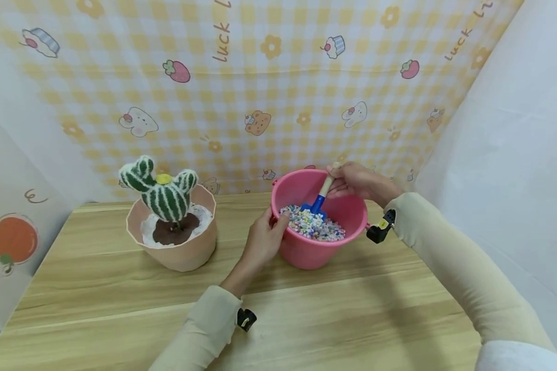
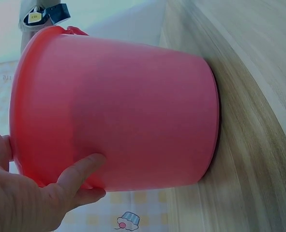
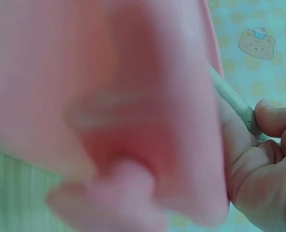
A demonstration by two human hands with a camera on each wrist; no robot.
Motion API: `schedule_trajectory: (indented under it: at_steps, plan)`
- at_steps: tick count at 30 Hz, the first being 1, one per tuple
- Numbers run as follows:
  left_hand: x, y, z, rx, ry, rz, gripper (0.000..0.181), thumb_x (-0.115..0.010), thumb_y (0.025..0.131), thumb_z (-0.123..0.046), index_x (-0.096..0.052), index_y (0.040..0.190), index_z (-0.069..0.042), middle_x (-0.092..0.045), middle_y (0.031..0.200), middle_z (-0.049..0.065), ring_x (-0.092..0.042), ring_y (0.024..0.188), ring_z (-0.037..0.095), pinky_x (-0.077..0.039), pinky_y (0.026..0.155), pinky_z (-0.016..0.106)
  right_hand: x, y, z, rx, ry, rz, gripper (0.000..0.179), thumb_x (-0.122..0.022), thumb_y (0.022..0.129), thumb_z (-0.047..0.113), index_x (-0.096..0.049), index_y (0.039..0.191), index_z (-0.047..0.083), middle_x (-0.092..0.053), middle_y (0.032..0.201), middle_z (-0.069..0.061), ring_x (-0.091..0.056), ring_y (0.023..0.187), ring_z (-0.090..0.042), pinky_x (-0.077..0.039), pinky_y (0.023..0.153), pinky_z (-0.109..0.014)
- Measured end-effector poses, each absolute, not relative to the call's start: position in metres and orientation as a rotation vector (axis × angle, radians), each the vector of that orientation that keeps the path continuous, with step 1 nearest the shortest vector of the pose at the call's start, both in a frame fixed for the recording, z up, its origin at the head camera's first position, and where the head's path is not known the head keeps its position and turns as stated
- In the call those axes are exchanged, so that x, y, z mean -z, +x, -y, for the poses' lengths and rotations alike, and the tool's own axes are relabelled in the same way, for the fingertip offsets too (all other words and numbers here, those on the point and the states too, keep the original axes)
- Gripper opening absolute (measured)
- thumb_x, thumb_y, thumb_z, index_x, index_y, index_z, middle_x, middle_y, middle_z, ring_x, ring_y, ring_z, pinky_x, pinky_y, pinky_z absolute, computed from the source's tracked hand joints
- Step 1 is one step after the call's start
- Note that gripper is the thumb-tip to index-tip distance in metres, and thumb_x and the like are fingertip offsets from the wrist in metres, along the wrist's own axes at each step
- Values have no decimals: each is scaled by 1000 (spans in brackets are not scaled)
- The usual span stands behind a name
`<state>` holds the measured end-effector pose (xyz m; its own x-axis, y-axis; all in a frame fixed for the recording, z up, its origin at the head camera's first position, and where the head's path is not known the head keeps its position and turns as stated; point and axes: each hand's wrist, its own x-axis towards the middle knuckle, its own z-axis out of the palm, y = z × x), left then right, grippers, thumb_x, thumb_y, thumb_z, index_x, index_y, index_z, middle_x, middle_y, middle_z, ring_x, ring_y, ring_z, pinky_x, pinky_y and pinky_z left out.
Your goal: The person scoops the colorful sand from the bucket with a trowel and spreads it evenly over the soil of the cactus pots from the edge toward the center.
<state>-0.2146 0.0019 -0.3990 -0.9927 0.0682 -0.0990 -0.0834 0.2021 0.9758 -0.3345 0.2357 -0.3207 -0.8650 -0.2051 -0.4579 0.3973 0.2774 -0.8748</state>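
Note:
A pink bucket (image 1: 308, 255) stands on the table, partly filled with small multicoloured beads (image 1: 313, 225). My left hand (image 1: 265, 234) grips its left rim, thumb over the edge and fingers against the outer wall, as the left wrist view of the bucket (image 2: 133, 111) also shows. Inside, a small shovel with a blue blade (image 1: 318, 205) and pale wooden handle has its blade among the beads. My right hand (image 1: 355, 180) holds that handle (image 1: 327, 185) above the bucket's far right rim. In the right wrist view the bucket wall hides the blade, while the thumb presses the handle (image 3: 234, 99).
To the left stands a peach pot (image 1: 185, 257) with a knitted green cactus (image 1: 167, 201), brown soil-like disc and white filling. The wooden table (image 1: 306, 319) meets a yellow checked cloth (image 1: 278, 93) behind. A white panel (image 1: 510, 139) rises at the right.

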Motion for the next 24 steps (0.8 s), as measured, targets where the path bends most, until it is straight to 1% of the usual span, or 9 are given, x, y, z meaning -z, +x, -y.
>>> schedule_trajectory:
  at_steps: [3,8,14,17,20,24]
  plan:
    - [398,-214,-1,-1910,-15,-2342,58,-53,101,-41,-38,153,-20,-52,146,4,-57,120,21,-55,95,38,317,-334,-240,1657,196,-2031,47,-42,107,28,-54,120,-15,-71,73,-16,-74,68,-25,-61,75,-38]
    - [397,-213,-1,-1913,-7,-2329,59,-52,101,-43,-36,154,-21,-51,147,4,-56,122,21,-55,96,38,315,-334,-246,1691,197,-1986,45,-41,107,28,-54,117,-13,-71,74,-16,-75,70,-25,-61,77,-37]
    - [400,-213,0,-1930,17,-2301,58,-51,102,-43,-35,155,-22,-51,147,5,-57,121,21,-56,94,37,316,-336,-253,1718,199,-1976,41,-40,107,30,-55,111,-8,-72,75,-15,-74,71,-24,-61,76,-35]
    - [400,-213,0,-1941,30,-2307,57,-50,103,-41,-36,154,-21,-52,145,5,-57,120,21,-57,93,36,315,-337,-258,1748,194,-1976,39,-40,107,30,-57,105,-4,-72,76,-14,-74,72,-23,-61,77,-35]
    - [400,-213,0,-1942,38,-2314,56,-50,103,-40,-37,154,-21,-54,143,4,-58,120,20,-57,93,36,314,-337,-264,1795,205,-1959,34,-39,108,28,-59,101,2,-72,76,-14,-74,71,-23,-61,77,-35]
    - [399,-213,1,-1946,33,-2309,56,-50,103,-41,-38,154,-21,-56,140,4,-59,116,20,-58,90,35,312,-338,-270,1847,219,-1939,36,-38,108,26,-64,93,6,-72,75,-13,-74,70,-22,-61,75,-33]
